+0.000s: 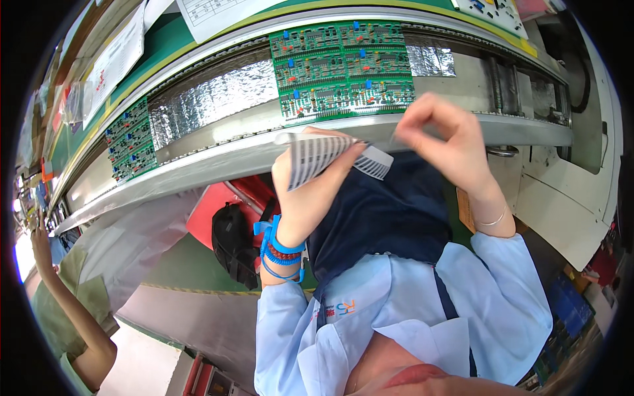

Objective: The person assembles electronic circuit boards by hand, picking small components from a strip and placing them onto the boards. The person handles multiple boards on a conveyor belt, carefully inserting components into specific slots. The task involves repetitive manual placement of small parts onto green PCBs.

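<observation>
My left hand point(310, 201) grips a curled sheet of labels point(316, 158), white with rows of dark printed marks. One end of the sheet bends out to the right past my thumb. My right hand point(456, 145) is raised to the right of the sheet, apart from it, thumb and fingertips pinched together. Whatever they may hold is too small to make out. Just beyond both hands a green circuit board panel point(343, 72) lies on the conveyor, dense with small parts, several of them blue or red.
The conveyor's metal front rail point(218, 168) runs between me and the boards. Another circuit board panel point(132, 142) sits further left on the line. Paper sheets point(221, 16) lie behind the conveyor. A black bag point(232, 244) rests on a red seat. At far left shows another person's arm point(69, 300).
</observation>
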`<state>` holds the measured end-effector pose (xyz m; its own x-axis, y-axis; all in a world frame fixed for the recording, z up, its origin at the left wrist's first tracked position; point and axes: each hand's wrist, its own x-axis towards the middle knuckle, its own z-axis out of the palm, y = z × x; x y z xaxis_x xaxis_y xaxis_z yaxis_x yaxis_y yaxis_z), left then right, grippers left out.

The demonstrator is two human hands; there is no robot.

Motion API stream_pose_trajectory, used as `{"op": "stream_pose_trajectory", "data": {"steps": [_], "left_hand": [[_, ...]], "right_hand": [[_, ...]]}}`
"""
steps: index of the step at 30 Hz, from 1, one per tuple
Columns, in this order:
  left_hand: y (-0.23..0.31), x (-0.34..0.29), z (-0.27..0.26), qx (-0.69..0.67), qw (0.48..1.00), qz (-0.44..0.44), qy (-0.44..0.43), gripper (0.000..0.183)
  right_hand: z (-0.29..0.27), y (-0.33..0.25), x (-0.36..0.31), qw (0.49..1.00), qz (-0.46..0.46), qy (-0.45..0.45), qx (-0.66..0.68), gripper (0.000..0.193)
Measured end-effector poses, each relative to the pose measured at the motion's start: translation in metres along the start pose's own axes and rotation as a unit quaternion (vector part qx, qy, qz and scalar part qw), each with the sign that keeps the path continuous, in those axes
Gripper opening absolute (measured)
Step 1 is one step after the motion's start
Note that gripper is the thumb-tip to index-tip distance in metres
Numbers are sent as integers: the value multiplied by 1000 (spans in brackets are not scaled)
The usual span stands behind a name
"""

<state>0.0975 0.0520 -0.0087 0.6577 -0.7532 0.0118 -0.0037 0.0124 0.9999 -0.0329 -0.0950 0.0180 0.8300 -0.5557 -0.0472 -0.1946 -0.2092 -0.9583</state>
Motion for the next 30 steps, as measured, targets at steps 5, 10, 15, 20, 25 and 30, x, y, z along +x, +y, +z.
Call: {"op": "stream_pose_trajectory", "data": {"steps": [5, 10, 15, 20, 25, 30], "left_hand": [[3, -1, -1, -31, 999, -19, -10, 11], [0, 0, -2, -25, 1000, 0, -15, 11], [3, 0, -2, -17, 1000, -9, -1, 11], [2, -1, -1, -15, 1000, -3, -4, 11], [6, -2, -2, -13, 1000, -8, -7, 10], [6, -2, 0, -26, 1000, -5, -12, 11]], "right_hand": [[-15, 18, 22, 983, -15, 138, -117, 19], [-2, 18, 30, 979, -21, 142, -147, 23], [2, 19, 31, 971, -24, 133, -198, 24], [1, 21, 28, 925, -72, 129, -349, 24], [-21, 30, 45, 916, -114, 194, -332, 23], [-25, 34, 59, 961, -34, 189, -201, 24]]}}
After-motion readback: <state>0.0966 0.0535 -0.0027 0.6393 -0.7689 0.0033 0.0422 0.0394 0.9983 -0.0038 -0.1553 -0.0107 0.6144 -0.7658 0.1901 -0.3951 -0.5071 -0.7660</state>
